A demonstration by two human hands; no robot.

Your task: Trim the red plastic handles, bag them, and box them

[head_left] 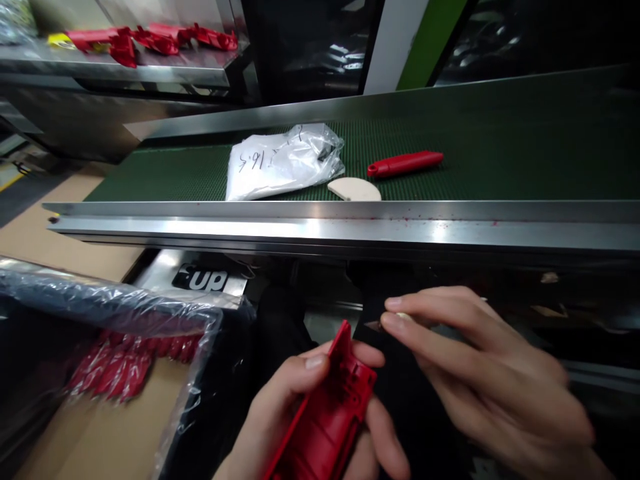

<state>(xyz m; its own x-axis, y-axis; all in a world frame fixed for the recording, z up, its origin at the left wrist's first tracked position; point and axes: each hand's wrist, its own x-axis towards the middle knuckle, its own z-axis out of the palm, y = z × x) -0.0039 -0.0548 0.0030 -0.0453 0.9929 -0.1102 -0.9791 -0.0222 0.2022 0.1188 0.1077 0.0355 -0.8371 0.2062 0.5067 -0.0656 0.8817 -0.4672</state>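
Note:
My left hand (295, 390) is closed around a red plastic shell (333, 413), its ribbed inner side facing up and its pointed end toward the conveyor. To the right of the shell, my right hand (480, 360) pinches a small blade-like piece (374, 325) between thumb and fingertips; its tip points left, and most of it is hidden by the fingers. The piece and the shell are apart. Beyond my hands, a closed red part (405, 164) lies on the green conveyor belt (525, 147).
A clear bag with white paper (280, 160) and a cream half-round piece (355, 189) lie on the belt behind its metal rail (320, 227). At left stands a plastic-lined box (200, 320) holding bagged red parts (117, 367). More red pieces (160, 39) rest on a metal shelf (190, 72).

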